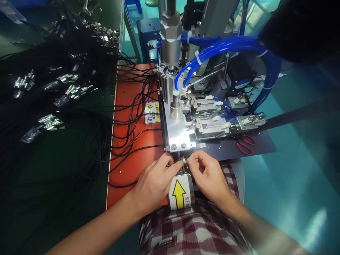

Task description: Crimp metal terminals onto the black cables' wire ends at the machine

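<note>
**Signs on the machine**

We see a white label bearing a bold yellow up-pointing arrow (179,194) and unreadable characters beside it. On the orange-red panel (127,106) sits a yellow-and-white warning sticker (152,112) with a triangle symbol; its text is too small to read.

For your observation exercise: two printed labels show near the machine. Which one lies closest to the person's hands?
The yellow arrow label, on the plate directly below both hands. The warning label with a triangle sits farther up on the orange mat.

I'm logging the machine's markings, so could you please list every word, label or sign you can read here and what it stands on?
Yellow up-arrow sign: an arrow on a white label at the machine's front edge; the characters beside it are too blurred to read.
Warning label on the orange plate: a yellow triangle symbol; its text is too small to read.
Nothing else is legible.
</note>
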Available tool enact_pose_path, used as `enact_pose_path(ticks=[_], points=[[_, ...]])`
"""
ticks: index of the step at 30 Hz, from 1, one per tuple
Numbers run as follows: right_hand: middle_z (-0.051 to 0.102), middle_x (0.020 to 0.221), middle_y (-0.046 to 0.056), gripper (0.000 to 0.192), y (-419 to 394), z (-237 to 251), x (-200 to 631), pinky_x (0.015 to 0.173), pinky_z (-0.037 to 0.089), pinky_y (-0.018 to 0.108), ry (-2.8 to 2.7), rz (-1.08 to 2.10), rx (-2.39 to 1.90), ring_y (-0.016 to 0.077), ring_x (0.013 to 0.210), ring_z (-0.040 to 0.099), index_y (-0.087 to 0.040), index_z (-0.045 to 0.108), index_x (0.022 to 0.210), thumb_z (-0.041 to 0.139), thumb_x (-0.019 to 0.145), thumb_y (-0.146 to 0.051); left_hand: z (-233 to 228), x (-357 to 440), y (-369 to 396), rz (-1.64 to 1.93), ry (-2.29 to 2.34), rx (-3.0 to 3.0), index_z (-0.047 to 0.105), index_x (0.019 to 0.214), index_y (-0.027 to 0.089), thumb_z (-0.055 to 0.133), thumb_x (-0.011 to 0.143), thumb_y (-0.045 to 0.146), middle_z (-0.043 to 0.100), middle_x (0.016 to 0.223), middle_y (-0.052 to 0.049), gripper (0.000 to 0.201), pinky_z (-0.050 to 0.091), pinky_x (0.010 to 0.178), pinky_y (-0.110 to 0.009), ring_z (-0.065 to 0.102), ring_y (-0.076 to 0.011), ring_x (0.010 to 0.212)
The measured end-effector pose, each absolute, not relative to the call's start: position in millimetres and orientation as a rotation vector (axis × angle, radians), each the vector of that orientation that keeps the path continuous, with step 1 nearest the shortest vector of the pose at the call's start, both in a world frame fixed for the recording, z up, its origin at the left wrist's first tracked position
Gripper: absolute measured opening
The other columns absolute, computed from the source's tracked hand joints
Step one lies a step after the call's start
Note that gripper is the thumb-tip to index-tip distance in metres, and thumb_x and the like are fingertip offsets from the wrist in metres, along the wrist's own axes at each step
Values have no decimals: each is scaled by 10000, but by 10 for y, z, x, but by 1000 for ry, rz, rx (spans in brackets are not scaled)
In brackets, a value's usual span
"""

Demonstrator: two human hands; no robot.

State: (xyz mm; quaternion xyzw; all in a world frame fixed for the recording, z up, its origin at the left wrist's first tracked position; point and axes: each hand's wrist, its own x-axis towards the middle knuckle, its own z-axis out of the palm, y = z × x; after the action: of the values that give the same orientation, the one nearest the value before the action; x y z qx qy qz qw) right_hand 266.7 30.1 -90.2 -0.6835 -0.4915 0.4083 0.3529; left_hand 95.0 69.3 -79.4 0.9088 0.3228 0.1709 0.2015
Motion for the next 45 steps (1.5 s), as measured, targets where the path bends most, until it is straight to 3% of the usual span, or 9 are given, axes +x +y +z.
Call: enact_pose_path(ticks=[12,20,29,45], points=[[505,647,-25,184,278,-1010,2725,497,379,228,-1045,1351,-1588,111,540,445,-175,550,803,529,862,-347,-811,951,684,509,895,2544,623,1099,97,424,859,55,542,841,-89,315,553,613,-308,589,-198,743],[478,622,-39,159,313,-990,2679,451,317,222,-1009,1317,-1616,94,501,398,-172,551,773,542,846,-313,-809,955,694,499,886,2534,610,1118,96,422,847,37,540,848,-92,335,555,615,-318,591,-204,744],[548,648,-23,197,309,-1042,2796,470,388,232,-1022,1372,-1698,111,495,508,-177,558,806,523,864,-363,-790,935,686,433,868,2539,584,1145,97,424,849,41,533,877,-96,341,553,637,-331,584,-209,760],[467,600,-45,220,335,-987,2728,469,332,233,-925,1495,-1538,102,493,417,-180,530,741,567,825,-380,-743,924,687,422,885,2497,568,1089,108,401,847,30,548,905,-88,304,535,676,-298,576,-191,783]])
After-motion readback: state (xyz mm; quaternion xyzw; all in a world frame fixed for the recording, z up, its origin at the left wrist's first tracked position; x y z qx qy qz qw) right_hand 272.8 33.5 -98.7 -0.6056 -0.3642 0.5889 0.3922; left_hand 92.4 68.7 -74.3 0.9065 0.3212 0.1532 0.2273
